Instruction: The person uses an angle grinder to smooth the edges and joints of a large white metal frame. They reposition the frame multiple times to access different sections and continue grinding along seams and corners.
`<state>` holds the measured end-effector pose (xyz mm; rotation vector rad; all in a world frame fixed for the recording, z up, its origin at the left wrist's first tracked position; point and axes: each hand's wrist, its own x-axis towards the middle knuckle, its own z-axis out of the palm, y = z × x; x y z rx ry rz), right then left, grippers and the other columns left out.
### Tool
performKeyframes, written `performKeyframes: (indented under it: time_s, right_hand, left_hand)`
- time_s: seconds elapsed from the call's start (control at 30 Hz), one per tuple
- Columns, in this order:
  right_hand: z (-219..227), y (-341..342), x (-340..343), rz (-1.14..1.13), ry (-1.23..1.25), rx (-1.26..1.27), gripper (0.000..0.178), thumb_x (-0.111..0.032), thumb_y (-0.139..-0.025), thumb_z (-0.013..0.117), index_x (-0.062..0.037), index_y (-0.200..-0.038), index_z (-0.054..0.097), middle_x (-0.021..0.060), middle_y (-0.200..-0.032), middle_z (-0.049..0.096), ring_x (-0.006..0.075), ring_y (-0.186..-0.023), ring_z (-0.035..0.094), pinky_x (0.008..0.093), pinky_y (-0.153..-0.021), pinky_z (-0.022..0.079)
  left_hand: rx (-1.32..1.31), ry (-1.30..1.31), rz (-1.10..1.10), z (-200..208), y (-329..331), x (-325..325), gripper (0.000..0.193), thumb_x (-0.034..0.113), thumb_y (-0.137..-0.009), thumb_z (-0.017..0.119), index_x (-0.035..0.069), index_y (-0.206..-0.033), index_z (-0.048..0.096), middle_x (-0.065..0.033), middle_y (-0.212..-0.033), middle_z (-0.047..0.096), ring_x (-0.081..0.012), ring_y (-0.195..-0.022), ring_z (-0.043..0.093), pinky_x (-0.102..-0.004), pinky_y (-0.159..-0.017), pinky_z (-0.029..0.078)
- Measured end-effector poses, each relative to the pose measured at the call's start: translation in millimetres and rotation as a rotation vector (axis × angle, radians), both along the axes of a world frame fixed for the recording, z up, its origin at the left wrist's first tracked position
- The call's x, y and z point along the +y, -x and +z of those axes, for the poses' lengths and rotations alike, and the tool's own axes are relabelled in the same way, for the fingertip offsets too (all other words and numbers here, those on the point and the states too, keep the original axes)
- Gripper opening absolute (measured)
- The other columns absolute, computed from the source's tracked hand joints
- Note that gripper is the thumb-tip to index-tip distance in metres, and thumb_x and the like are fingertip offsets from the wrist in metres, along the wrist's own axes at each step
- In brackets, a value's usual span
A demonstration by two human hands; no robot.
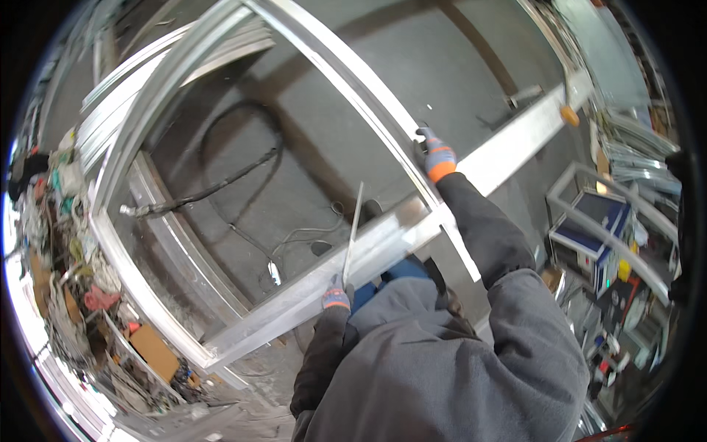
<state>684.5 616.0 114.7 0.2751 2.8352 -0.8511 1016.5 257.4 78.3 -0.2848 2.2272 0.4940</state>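
My left hand (336, 296), in a grey and orange work glove, is closed around the lower end of a thin, light metal strip (356, 228). The strip slants upward, crossing in front of a wide aluminium beam (294, 298). Farther out to the right, my right hand (440, 156) wears a matching glove and grips the side bar of a large silver metal frame (361, 88). Its fingertips curl over the bar's edge, partly hidden. The frame's near end rests across the wide beam.
Black hose (243, 173) and a pale cable (302, 234) lie on the grey floor inside the frame. Piled rags and scrap (81, 272) line the left. Metal profiles (121, 110) are stacked at far left. A blue-topped case (593, 221) and more frames stand right.
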Motion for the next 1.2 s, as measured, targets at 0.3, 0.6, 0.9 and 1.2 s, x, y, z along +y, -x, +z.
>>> performKeyframes:
  time_s: [0.3, 0.6, 0.9, 1.2]
  right_hand:
    - [-73.4, -258.4, 179.7, -0.472, -0.316, -0.772, 0.048, -0.049, -0.096, 0.049, -0.0254, -0.139, 0.051, 0.0079, -0.150, 0.047, 0.0335, -0.134, 0.048, 0.0537, -0.107, 0.038]
    - [-84.4, -275.9, 140.5, -0.576, -0.277, -0.632, 0.072, -0.065, -0.088, 0.055, -0.0128, -0.138, 0.051, 0.0178, -0.140, 0.054, 0.0395, -0.132, 0.048, 0.0505, -0.109, 0.038]
    - [-70.6, -250.9, 137.4, -0.661, -0.104, -0.538, 0.063, -0.060, -0.088, 0.056, -0.0135, -0.131, 0.055, 0.0214, -0.132, 0.058, 0.0409, -0.129, 0.050, 0.0490, -0.106, 0.042]
    - [26.7, 13.5, -34.4, 0.333, -0.060, 0.441, 0.038, -0.016, -0.086, 0.065, -0.0044, -0.122, 0.060, 0.0177, -0.122, 0.062, 0.0371, -0.117, 0.057, 0.0459, -0.100, 0.044]
  left_hand:
    - [-0.146, 0.131, -0.230, 24.6, 24.3, 5.2, 0.061, 0.007, -0.087, 0.056, 0.010, -0.145, 0.039, -0.0190, -0.140, 0.054, -0.0376, -0.118, 0.062, -0.0461, -0.096, 0.052]
    - [0.046, 0.137, -0.273, 12.7, 10.3, -4.7, 0.058, 0.009, -0.083, 0.061, 0.013, -0.139, 0.046, -0.0189, -0.101, 0.071, -0.0388, -0.095, 0.070, -0.0480, -0.081, 0.055]
    - [-0.079, 0.141, -0.192, 27.3, 23.8, 8.0, 0.041, 0.008, -0.088, 0.057, 0.011, -0.129, 0.050, -0.0170, -0.116, 0.069, -0.0374, -0.108, 0.067, -0.0474, -0.090, 0.054]
    - [-0.087, 0.105, -0.060, 17.2, 10.9, 11.1, 0.050, 0.010, -0.091, 0.050, 0.009, -0.141, 0.045, -0.0169, -0.136, 0.057, -0.0353, -0.123, 0.059, -0.0463, -0.097, 0.050]
